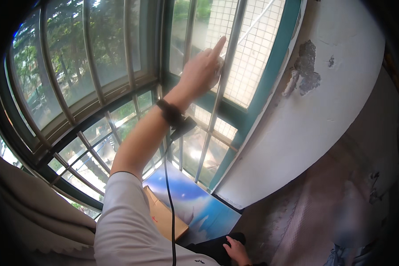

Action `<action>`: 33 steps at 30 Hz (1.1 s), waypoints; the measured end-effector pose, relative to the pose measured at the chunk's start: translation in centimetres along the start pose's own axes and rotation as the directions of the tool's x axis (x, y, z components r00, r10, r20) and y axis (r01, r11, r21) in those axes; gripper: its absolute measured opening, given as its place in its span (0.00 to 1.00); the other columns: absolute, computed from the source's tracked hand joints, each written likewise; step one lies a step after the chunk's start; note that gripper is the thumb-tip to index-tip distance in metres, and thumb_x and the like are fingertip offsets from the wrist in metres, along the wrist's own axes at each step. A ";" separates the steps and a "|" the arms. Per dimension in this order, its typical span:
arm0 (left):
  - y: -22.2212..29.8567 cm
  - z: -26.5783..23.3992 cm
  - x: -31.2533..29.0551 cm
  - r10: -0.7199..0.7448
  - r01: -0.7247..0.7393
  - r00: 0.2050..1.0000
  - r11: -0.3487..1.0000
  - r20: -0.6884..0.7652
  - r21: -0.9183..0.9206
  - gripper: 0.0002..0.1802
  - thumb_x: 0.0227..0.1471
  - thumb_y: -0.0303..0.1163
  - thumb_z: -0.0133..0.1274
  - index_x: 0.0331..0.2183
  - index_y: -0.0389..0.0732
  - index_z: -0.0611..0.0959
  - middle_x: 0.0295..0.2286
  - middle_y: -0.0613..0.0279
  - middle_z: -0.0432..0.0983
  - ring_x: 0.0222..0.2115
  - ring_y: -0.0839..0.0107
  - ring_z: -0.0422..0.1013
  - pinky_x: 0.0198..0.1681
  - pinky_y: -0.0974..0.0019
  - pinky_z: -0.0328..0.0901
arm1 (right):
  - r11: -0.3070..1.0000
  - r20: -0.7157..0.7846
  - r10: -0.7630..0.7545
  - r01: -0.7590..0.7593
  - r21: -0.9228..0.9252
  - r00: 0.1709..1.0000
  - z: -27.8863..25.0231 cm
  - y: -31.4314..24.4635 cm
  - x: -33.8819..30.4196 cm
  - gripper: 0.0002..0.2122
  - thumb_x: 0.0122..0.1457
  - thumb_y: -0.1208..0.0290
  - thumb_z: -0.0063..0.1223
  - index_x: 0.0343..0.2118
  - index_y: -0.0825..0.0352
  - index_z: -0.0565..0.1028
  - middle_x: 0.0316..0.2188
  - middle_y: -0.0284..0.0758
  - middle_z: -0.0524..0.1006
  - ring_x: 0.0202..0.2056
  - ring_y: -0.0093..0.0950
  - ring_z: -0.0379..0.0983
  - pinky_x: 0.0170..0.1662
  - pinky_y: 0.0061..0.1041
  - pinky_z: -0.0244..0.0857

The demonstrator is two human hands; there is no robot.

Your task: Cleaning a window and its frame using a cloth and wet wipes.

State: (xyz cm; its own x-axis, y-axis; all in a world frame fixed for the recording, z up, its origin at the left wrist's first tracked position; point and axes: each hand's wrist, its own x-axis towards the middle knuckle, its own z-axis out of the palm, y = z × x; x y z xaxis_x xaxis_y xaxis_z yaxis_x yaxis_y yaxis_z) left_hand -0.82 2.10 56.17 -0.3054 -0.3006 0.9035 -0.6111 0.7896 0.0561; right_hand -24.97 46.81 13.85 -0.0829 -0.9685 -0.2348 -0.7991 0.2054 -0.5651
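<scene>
a: window bar (228, 66), pale metal, upright, taken as the landmark. left hand (202, 71) raised against it, forefinger stretched up along the bar, other fingers curled around something pale pressed to the metal. looks like a cloth, too small to be sure.

b: wrist?

a: black band (170, 111) on the left wrist, just below and left of the bar. a black cable (169, 208) hangs from it straight down past the white sleeve (124, 221).

b: other hand?

a: right hand (236, 250) low down, well below the bar, resting on dark trousers, fingers loosely bent, holding nothing.

b: surroundings?

a: behind the bar, gridded mesh glass in a teal window frame (270, 75). right of the bar, a white wall with a patch of peeled plaster (308, 66). below the bar, a blue picture board (195, 204) lying flat, a cardboard box (164, 217) touching its left edge. far left of the bar, more barred panes with trees (66, 53) outside.
</scene>
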 end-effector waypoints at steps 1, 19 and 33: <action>0.4 -0.5 0.6 0.001 -0.001 1.000 1.000 -0.001 -0.001 0.50 0.46 0.23 0.56 0.67 0.45 0.51 0.36 0.52 0.75 0.36 0.52 0.72 0.39 0.54 0.67 | 1.000 0.005 0.015 -0.015 0.000 1.000 -0.2 -0.5 0.2 0.24 0.57 0.57 0.55 0.54 0.64 0.72 0.44 0.44 0.79 0.47 0.43 0.75 0.50 0.38 0.68; -1.3 -1.5 -1.9 -0.187 0.129 0.937 0.970 -0.294 -0.205 0.14 0.54 0.22 0.51 0.44 0.37 0.77 0.37 0.50 0.76 0.34 0.52 0.76 0.38 0.59 0.70 | 0.997 -0.031 -0.073 0.073 -0.017 0.997 0.7 0.0 -0.1 0.23 0.56 0.59 0.57 0.53 0.65 0.73 0.45 0.45 0.79 0.47 0.44 0.75 0.51 0.39 0.68; -0.8 0.2 12.6 -0.074 -0.033 0.926 0.961 -0.370 -0.273 0.39 0.64 0.49 0.35 0.66 0.34 0.49 0.66 0.39 0.38 0.68 0.43 0.34 0.69 0.48 0.32 | 0.997 -0.061 -0.004 0.009 0.081 0.998 0.2 -0.7 -1.6 0.23 0.61 0.59 0.52 0.55 0.67 0.71 0.49 0.52 0.74 0.53 0.49 0.69 0.56 0.43 0.63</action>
State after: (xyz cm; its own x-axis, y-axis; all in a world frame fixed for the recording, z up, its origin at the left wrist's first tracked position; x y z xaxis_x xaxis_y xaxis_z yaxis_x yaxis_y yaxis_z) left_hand -4.34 -2.47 67.42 0.0324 -0.1387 0.9898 -0.3778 0.9151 0.1406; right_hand -24.17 48.21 14.46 -0.1152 -0.9762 -0.1839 -0.7487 0.2070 -0.6298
